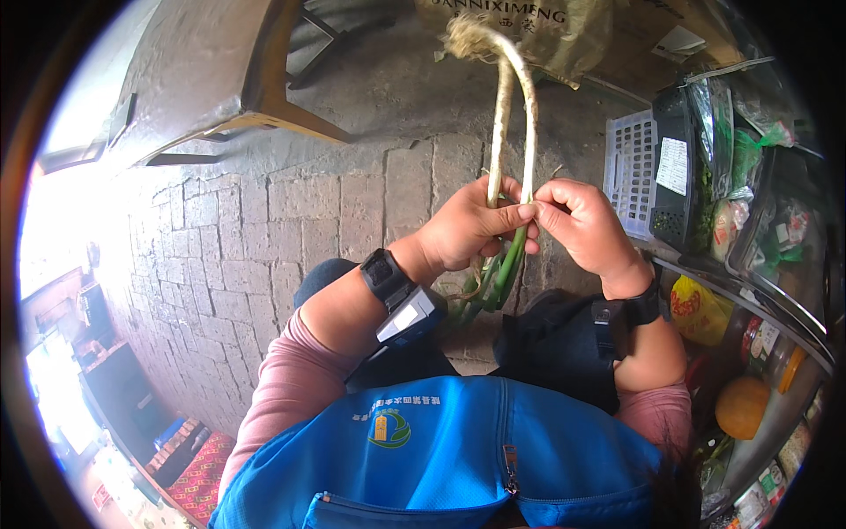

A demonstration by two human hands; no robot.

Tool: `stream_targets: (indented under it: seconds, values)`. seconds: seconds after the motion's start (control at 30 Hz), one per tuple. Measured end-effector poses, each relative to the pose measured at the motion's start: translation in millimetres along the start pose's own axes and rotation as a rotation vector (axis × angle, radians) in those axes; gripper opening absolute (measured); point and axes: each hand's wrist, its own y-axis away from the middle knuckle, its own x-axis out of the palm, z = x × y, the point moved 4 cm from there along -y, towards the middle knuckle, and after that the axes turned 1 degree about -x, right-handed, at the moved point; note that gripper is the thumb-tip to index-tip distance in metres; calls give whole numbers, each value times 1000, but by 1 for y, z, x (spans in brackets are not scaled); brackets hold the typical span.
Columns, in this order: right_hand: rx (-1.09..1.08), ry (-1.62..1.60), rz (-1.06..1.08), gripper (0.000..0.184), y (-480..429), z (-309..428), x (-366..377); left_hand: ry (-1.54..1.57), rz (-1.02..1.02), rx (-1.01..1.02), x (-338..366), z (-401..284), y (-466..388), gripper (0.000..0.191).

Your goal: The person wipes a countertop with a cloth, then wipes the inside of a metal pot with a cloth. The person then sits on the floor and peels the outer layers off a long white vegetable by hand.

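Two long scallions [530, 125] with white stems, green leaves and a tuft of pale roots at the top stand upright before me. My left hand [472, 221] is closed around them where white turns to green, its thumb across the front stalk. The thumb and forefinger of my right hand [575, 215] pinch at the same stalk, touching the left thumb tip; whether they hold a thin piece of skin there cannot be told. Green leaves [505, 274] hang below the left hand, some thin and dried.
A wooden table [198, 73] stands upper left on the brick floor [284, 218]. A printed bag [562, 40] lies ahead. On the right are a white plastic basket [631, 172], dark crates with bagged goods, and a lower shelf with a yellow bag [700, 311] and a round orange-brown object [743, 407].
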Motion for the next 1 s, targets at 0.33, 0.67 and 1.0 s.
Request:
stream_targets:
  seconds: [0.33,0.67,1.0]
  values:
    - [59,-161,-253,10,-4,-19,-26,-1,23,-25,0,0,0,39]
    - [-107,-963,-474,14,-3,-34,-89,-61,-12,-118,-6,9,-6,27]
    - [261,-78,-298,27,-2,-30,-45,22,-96,-105,-14,14,-11,18]
